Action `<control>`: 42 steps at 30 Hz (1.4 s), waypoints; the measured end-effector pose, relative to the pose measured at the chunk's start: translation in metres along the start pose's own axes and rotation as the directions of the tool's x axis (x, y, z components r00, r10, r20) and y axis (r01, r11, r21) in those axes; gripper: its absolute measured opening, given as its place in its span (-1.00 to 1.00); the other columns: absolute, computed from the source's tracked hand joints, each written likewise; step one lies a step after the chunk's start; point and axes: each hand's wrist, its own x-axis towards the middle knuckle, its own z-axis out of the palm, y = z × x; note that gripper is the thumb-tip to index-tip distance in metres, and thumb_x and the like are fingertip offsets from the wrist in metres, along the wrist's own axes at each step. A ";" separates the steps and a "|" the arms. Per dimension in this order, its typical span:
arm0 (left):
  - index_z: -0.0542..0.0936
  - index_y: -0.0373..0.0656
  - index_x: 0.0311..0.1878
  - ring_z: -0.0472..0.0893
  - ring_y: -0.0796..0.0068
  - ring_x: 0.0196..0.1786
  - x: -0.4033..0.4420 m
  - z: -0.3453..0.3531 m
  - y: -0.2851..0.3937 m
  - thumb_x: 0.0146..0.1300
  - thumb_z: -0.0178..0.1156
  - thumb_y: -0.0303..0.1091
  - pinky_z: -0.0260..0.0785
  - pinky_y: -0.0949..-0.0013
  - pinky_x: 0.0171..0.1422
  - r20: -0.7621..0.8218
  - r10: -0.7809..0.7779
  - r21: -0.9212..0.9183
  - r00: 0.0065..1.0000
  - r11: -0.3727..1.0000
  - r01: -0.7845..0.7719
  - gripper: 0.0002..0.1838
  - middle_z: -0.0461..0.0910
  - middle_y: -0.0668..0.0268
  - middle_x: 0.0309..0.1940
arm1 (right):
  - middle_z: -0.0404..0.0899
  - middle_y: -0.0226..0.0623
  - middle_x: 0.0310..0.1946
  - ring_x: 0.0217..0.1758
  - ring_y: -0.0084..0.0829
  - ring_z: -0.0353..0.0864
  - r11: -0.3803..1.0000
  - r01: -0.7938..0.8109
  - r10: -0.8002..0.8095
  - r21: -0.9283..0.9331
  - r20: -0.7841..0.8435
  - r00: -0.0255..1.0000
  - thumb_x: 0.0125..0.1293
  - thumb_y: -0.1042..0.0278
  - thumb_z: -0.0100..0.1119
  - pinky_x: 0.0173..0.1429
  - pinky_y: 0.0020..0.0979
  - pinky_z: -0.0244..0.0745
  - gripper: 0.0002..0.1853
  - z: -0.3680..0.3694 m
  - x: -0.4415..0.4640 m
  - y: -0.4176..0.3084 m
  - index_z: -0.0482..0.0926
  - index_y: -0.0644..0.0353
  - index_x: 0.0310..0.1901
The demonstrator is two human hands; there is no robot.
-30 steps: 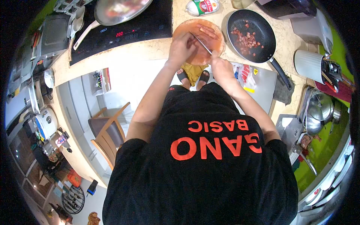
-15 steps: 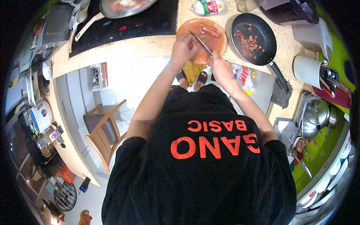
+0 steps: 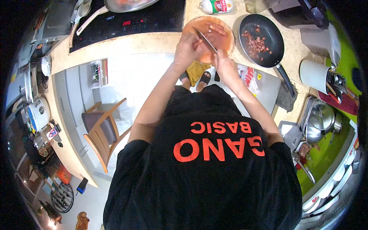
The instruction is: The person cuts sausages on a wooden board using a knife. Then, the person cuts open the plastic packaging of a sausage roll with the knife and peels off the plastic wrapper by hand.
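Right hand (image 3: 226, 69) closed round a knife (image 3: 207, 41), blade slanting over the board (image 3: 227, 48) toward the bent left hand (image 3: 186, 50), whose hidden hold presumably steadies food; sausages (image 3: 217, 29) lie beyond the blade, the pan (image 3: 274, 38) conveniently beside the right grip.

Bright white floor glare; dark, fisheye-bent edges; slightly soft hands (image 3: 186, 50).

Cutting board (image 3: 227, 45) orange-red; pan (image 3: 274, 38) black inside, bits (image 3: 257, 44) reddish-pink. Shirt (image 3: 203, 188) black, lettering (image 3: 219, 149) red-orange. Cooktop (image 3: 161, 23) black, digits (image 3: 126, 23) red. Table (image 3: 134, 45) cream, mottled brown. Cloth (image 3: 285, 97) dark gray. Wall (image 3: 326, 165) lime green.
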 end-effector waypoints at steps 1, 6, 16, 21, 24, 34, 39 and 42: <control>0.56 -0.23 -0.31 0.59 0.08 -0.26 0.002 -0.001 -0.001 -0.07 0.34 -0.48 0.49 0.17 -0.15 0.039 -0.008 -0.012 0.999 1.000 0.009 -0.78 0.54 0.10 -0.34 | 0.58 0.16 -0.54 -0.40 0.19 0.62 1.000 0.004 -0.004 -0.031 0.012 1.000 0.46 0.23 -0.11 -0.33 0.11 0.50 -0.77 -0.001 0.001 0.000 0.33 0.25 -0.09; 0.58 -0.24 -0.30 0.61 0.15 -0.28 0.006 -0.002 0.000 -0.04 0.34 -0.48 0.50 0.22 -0.17 0.054 -0.006 0.035 0.999 0.999 0.004 -0.79 0.55 0.13 -0.37 | 0.60 0.11 -0.54 -0.42 0.10 0.66 0.991 0.027 -0.024 -0.129 0.021 0.999 0.42 0.29 -0.09 -0.37 0.05 0.55 -0.79 0.004 0.004 -0.001 0.34 0.28 -0.11; 0.59 -0.24 -0.22 0.59 0.22 -0.30 -0.002 -0.004 0.002 -0.03 0.37 -0.47 0.50 0.26 -0.17 -0.017 0.075 0.102 0.997 0.992 -0.073 -0.74 0.55 0.15 -0.36 | 0.58 0.15 -0.54 -0.45 0.20 0.61 0.992 0.061 -0.054 0.113 -0.059 0.997 0.45 0.27 -0.14 -0.34 0.11 0.48 -0.75 0.013 0.010 0.004 0.31 0.34 -0.08; 0.57 -0.23 -0.28 0.58 0.14 -0.24 -0.004 -0.006 0.001 -0.06 0.37 -0.46 0.48 0.20 -0.13 0.020 0.019 0.086 1.000 0.996 -0.021 -0.76 0.55 0.13 -0.35 | 0.58 0.11 -0.58 -0.46 0.16 0.62 0.997 0.066 -0.066 0.030 -0.004 0.998 0.44 0.27 -0.11 -0.38 0.09 0.51 -0.77 0.001 -0.004 -0.001 0.30 0.31 -0.11; 0.56 -0.24 -0.35 0.57 0.07 -0.23 -0.002 -0.009 0.001 -0.09 0.36 -0.47 0.46 0.16 -0.13 0.047 0.001 0.086 0.999 0.996 -0.005 -0.79 0.55 0.11 -0.36 | 0.59 0.08 -0.59 -0.48 0.13 0.64 0.993 0.115 -0.115 -0.004 -0.009 0.993 0.42 0.29 -0.10 -0.40 0.06 0.53 -0.78 0.004 -0.003 0.000 0.30 0.31 -0.12; 0.59 -0.26 -0.29 0.60 0.16 -0.28 -0.001 -0.009 0.000 -0.04 0.36 -0.48 0.49 0.22 -0.15 0.039 -0.001 0.076 0.999 0.997 -0.002 -0.79 0.57 0.13 -0.38 | 0.61 0.14 -0.49 -0.36 0.12 0.66 0.989 0.078 -0.072 -0.124 0.047 0.996 0.38 0.37 -0.07 -0.29 0.04 0.56 -0.81 0.023 0.011 -0.003 0.33 0.34 -0.14; 0.56 -0.25 -0.30 0.58 0.14 -0.22 -0.006 -0.013 0.004 -0.04 0.34 -0.48 0.48 0.19 -0.10 0.004 -0.011 0.090 1.000 0.996 0.011 -0.79 0.56 0.14 -0.35 | 0.59 0.18 -0.49 -0.37 0.19 0.63 0.994 0.008 -0.009 0.109 0.006 1.000 0.43 0.35 -0.11 -0.27 0.11 0.51 -0.79 0.011 0.009 -0.004 0.31 0.36 -0.10; 0.56 -0.27 -0.29 0.59 0.17 -0.25 -0.011 -0.012 0.003 -0.02 0.35 -0.47 0.49 0.21 -0.11 -0.040 0.006 0.077 0.999 0.997 -0.003 -0.78 0.57 0.13 -0.35 | 0.59 0.18 -0.51 -0.36 0.19 0.62 0.993 0.000 -0.003 0.120 0.028 1.000 0.43 0.35 -0.12 -0.26 0.11 0.50 -0.80 -0.002 -0.003 -0.010 0.31 0.35 -0.12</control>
